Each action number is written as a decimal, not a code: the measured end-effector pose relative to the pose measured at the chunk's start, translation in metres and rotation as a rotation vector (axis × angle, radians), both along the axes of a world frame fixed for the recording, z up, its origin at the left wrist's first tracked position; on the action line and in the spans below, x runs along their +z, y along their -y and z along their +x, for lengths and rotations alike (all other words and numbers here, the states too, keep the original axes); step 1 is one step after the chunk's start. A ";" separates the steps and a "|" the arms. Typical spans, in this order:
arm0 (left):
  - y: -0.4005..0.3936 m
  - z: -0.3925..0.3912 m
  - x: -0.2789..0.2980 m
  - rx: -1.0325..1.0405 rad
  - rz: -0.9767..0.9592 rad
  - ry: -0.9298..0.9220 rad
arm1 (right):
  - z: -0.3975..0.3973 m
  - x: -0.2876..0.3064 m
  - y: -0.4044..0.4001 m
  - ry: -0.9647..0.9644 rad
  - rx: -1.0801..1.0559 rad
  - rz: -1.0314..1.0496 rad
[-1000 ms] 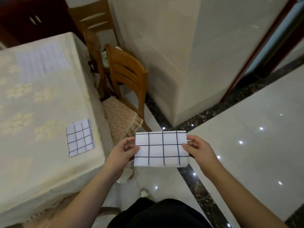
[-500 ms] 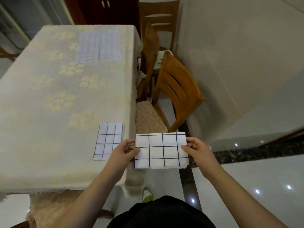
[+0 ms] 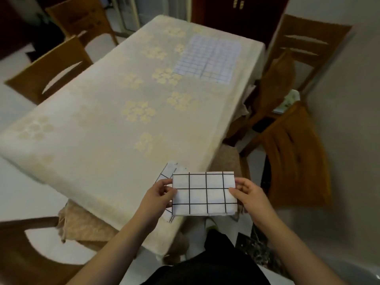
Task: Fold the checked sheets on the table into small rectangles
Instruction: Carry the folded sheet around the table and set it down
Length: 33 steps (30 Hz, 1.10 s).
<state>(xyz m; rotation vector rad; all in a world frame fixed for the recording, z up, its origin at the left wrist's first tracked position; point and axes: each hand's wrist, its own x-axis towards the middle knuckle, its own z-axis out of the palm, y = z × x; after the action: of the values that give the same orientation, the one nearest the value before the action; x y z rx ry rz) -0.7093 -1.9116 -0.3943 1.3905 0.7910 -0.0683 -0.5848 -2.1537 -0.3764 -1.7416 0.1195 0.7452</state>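
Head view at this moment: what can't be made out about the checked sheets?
- Folded sheet on the table: mostly covered by the held sheet and the left hand.
- Held sheet: layer count and back face hidden; the right hand covers its edge.
- Far flat sheet: blurred, so its grid cannot be counted.

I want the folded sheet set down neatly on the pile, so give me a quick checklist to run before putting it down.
1. Both hands hold the sheet: ok, left hand and right hand pinch the ends of the folded sheet.
2. Sheet folded to a small rectangle: ok.
3. Edges lined up: cannot tell, the lower edge looks slightly ragged.
4. Landing spot in reach: ok, an earlier folded sheet lies at the table corner, just behind.
5. Sheets left to fold: not ok, a flat checked sheet lies at the far end.
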 end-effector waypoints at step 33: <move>0.016 -0.022 -0.082 0.851 0.227 -0.446 | 0.097 -0.102 -0.194 0.223 0.976 -0.290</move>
<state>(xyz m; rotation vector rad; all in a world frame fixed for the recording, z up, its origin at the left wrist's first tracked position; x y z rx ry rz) -0.7317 -1.9275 -0.4767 1.1535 1.7535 0.3968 -0.4877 -1.9595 -0.4788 -2.1292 -0.8707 1.2525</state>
